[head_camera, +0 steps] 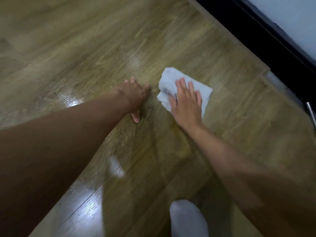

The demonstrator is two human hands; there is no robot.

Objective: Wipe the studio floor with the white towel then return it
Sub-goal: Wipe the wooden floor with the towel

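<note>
The white towel lies crumpled on the wooden plank floor, a little right of centre. My right hand presses flat on top of it, fingers spread and pointing away from me, covering its near half. My left hand rests palm down on the bare floor just left of the towel, fingers apart, holding nothing. The picture is blurred.
A black skirting strip runs diagonally along the floor's far right edge below a pale wall. A thin metal rod shows at the right edge. My foot in a white sock stands at the bottom. Shiny patches glare on the floor at lower left.
</note>
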